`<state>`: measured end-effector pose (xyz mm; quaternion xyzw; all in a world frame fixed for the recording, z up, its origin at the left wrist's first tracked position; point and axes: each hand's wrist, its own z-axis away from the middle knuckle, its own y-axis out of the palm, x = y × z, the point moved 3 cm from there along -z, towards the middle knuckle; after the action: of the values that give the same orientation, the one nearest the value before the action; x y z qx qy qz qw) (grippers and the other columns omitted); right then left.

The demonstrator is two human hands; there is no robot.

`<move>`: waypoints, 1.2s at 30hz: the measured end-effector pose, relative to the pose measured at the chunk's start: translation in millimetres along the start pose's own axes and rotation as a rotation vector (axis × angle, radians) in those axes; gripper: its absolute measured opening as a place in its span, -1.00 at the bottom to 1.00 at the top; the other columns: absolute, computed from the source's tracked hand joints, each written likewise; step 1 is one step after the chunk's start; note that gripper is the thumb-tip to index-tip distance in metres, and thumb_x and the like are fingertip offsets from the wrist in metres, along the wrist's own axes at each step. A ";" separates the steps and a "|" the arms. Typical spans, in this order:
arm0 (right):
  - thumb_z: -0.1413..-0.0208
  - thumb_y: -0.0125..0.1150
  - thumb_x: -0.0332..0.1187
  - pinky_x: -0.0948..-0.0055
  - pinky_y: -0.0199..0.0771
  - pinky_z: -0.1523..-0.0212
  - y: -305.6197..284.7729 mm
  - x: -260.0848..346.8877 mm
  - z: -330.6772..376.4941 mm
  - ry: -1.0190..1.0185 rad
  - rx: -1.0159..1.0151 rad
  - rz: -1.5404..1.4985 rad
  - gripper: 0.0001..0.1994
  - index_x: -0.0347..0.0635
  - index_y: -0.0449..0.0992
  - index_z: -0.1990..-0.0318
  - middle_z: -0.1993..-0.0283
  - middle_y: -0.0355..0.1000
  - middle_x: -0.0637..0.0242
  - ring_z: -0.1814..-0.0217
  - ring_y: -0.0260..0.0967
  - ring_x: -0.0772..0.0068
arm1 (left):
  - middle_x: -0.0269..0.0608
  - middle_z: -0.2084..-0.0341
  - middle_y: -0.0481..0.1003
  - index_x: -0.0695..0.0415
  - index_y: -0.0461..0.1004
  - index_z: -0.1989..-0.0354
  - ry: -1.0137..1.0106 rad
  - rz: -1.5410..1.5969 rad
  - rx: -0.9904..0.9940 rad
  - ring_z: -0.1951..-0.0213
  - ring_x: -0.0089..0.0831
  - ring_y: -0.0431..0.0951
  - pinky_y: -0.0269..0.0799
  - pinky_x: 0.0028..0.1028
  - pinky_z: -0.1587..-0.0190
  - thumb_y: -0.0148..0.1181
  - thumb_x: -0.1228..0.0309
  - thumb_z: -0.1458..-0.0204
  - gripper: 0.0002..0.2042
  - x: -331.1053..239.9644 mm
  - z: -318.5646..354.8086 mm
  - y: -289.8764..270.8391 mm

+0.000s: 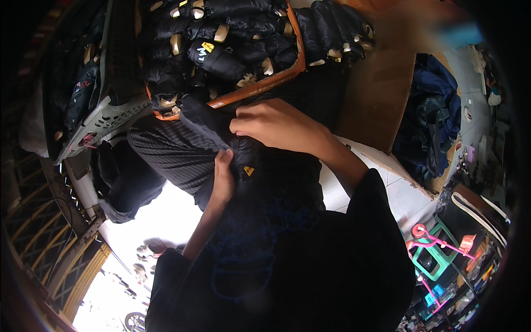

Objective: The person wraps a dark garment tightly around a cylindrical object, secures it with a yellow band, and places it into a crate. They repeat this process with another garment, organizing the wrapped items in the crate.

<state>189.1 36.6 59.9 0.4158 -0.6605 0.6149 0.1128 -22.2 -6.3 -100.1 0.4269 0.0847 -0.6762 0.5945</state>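
Note:
A black fabric bundle (246, 150) with a small yellow tag lies over my lap, between both hands. My right hand (274, 124) has its fingers curled closed on the bundle's upper part. Lower down, my left hand (222, 174) pinches its near left edge, thumb up. A loose dark flap of cloth (202, 123) stretches from the hands toward the box rim. Just beyond, an orange-rimmed box (263, 86) holds several rolled black bundles (221, 61) with beige tags, one also bearing a yellow tag. Dark cloth makes the lower outline of the held bundle hard to see.
At left stands a grey perforated plastic crate (105, 124) with dark items. More rolled bundles (326, 33) lie right of the box. A cardboard box (379, 94) and dark blue cloth (434, 122) are at right, with a green stool (437, 252) lower down. Black cloth (124, 185) hangs at left.

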 end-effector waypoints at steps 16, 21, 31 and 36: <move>-0.08 0.22 -0.47 0.26 0.40 0.37 4.3 -9.7 -7.9 0.069 0.068 -0.182 -0.90 -0.22 0.41 0.35 0.42 0.42 0.25 0.37 0.47 0.19 | 0.02 0.26 0.51 0.33 0.32 -0.05 0.075 0.022 0.005 0.28 -0.22 0.59 0.56 -0.33 0.20 -0.04 -0.13 -0.12 -0.34 -8.8 4.2 8.0; 0.00 0.25 -0.55 0.28 0.45 0.29 5.1 -16.3 1.5 -0.063 0.002 -0.114 -0.87 -0.24 0.41 0.31 0.32 0.39 0.29 0.33 0.45 0.22 | 0.00 0.25 0.50 0.34 0.33 -0.04 0.140 0.014 0.051 0.27 -0.24 0.58 0.53 -0.35 0.19 -0.03 -0.04 -0.15 -0.40 -23.5 8.5 18.4; 0.16 0.30 -0.67 0.33 0.52 0.26 25.0 7.0 49.8 0.077 -0.360 -0.188 -0.77 -0.27 0.49 0.30 0.21 0.43 0.26 0.24 0.48 0.25 | -0.03 0.32 0.52 0.34 0.38 0.02 0.258 -0.026 0.094 0.29 -0.31 0.56 0.48 -0.40 0.18 -0.01 -0.05 -0.16 -0.42 -41.1 15.7 28.4; 0.20 0.30 -0.69 0.36 0.50 0.29 30.3 23.5 61.9 0.071 -0.484 -0.122 -0.81 -0.28 0.50 0.39 0.25 0.41 0.25 0.24 0.46 0.24 | -0.15 0.15 0.51 0.34 0.40 -0.02 0.329 -0.072 0.153 0.10 -0.45 0.48 0.33 -0.46 -0.03 -0.03 0.04 -0.19 -0.47 -57.1 25.5 44.8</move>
<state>175.9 -32.2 40.1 0.3940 -0.7578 0.4453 0.2688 0.8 7.1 -28.0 0.5725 0.1444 -0.6223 0.5139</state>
